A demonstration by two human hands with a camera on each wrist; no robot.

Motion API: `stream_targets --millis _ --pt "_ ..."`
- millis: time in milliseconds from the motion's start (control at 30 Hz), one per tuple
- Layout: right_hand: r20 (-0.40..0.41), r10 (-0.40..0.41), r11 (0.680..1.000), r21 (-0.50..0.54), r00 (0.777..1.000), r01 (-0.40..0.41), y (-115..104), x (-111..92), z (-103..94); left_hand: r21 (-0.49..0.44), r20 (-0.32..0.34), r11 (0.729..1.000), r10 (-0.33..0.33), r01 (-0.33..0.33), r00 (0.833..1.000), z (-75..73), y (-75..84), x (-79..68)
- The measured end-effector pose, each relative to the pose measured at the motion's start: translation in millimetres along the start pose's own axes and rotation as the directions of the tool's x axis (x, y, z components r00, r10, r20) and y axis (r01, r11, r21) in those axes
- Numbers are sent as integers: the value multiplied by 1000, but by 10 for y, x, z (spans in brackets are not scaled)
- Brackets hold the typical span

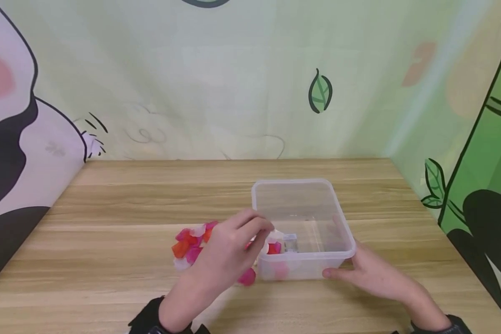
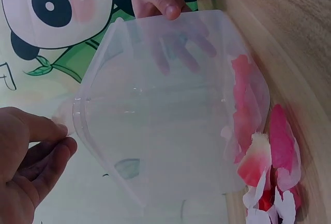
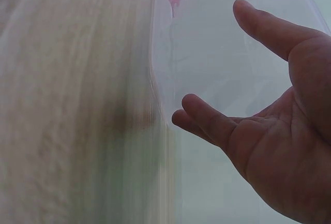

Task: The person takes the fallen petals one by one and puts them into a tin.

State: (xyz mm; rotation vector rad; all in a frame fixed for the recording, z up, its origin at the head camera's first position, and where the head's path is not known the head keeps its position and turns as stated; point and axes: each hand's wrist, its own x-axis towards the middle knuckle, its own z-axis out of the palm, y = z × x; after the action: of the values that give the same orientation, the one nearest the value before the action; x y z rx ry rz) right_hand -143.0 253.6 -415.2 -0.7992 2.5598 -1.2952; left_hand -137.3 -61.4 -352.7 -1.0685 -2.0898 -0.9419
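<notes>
A clear plastic box (image 1: 304, 255) stands on the table, with pink and red petals (image 1: 274, 248) inside along its left end. A pale petal (image 2: 63, 114) is pinched between the thumb and finger of my left hand (image 1: 229, 250), at the box's left rim. Beside the box, partly behind that hand, lies a loose heap of pink, orange and white petals (image 1: 189, 243). My right hand (image 1: 377, 273) rests against the near right corner of the box, thumb at the front wall and straight, spread fingers (image 2: 181, 53) along the side.
A small clear packet (image 1: 290, 243) lies in the box near the petals. One pink petal (image 1: 247, 277) is on the wooden table (image 1: 129, 195) in front of the box's left corner. Printed cloth (image 1: 233, 93) walls off the back and sides.
</notes>
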Motion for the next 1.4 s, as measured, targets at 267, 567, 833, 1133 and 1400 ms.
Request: stream_targets --millis 267,567,833,1133,1400 --pt "0 2 1000 12 1000 -2 7 -12 8 3 44 1000 -29 29 999 11 2 -19" --pt "-5 22 1000 8 1000 -22 2 -30 14 58 12 997 -60 59 998 -20 -39 -38" --pt "-4 22 1000 17 1000 -21 9 -33 11 88 23 984 -156 153 988 -138 -111 -52" --pt "-2 12 1000 11 1000 -12 22 -27 20 185 114 947 -286 263 951 -268 -258 -115" --pt "-5 -1 1000 27 1000 1 10 -13 16 288 222 911 -364 296 905 -311 -293 -114"
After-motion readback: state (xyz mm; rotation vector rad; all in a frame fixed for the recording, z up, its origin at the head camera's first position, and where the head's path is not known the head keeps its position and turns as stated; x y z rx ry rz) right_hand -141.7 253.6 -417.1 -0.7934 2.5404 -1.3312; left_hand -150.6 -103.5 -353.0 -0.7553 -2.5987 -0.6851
